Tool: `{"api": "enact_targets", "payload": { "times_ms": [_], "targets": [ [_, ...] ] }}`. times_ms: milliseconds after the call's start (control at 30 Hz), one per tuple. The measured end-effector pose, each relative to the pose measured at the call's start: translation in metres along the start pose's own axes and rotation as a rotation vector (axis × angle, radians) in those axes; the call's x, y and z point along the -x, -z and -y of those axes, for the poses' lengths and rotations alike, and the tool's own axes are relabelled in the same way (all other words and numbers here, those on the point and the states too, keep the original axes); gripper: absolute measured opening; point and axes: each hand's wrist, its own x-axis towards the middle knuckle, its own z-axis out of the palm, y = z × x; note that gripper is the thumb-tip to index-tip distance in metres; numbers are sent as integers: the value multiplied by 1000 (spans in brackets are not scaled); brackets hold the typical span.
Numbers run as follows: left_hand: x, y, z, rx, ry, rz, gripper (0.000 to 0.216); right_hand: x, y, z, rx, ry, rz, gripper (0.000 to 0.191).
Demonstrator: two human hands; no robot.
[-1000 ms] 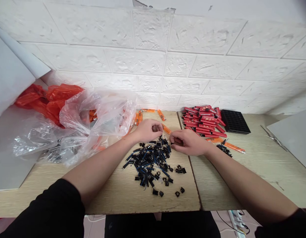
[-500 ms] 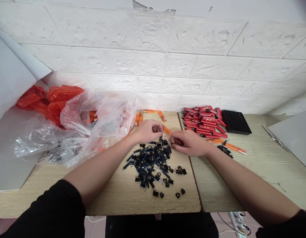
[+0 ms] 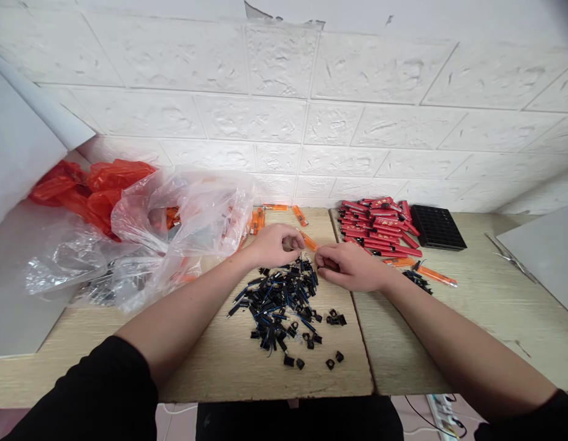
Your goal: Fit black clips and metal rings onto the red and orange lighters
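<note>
While left hand (image 3: 279, 245) and right hand (image 3: 345, 266) curl by the pile (image 3: 278, 294), grasp unclear, its parts (image 3: 269, 334) look light, stiff, pinchable mid-body.

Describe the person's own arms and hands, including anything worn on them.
The left hand and right hand are bare, with no gloves, rings or watch visible. Both forearms are uncovered. The left sleeve is black, with no marking visible; the right sleeve, also black, shows only partly at the picture's edge.
</note>
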Motion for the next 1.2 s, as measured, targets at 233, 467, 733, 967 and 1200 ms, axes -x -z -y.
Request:
{"api": "enact_targets", "payload": {
  "times_ms": [233, 467, 733, 967, 1200],
  "targets": [
    [0, 1, 3, -6, -49, 13, 21, 0, 0, 1, 16, -4, -4, 6],
    [1, -1, 2, 49, -3, -13, 18, 0, -1, 3, -26, -12, -23, 4],
    [0, -3, 3, 123, 105, -17, 8, 8, 23, 4, 20, -122, -20, 8],
    [1, -2, -2, 156, 163, -35, 11, 36, 60, -10, 207, -391, 96, 19],
    [-1, -3, 0, 195, 187, -49, 16, 54, 76, -17, 204, -668, 350, 19]
  ]
}}
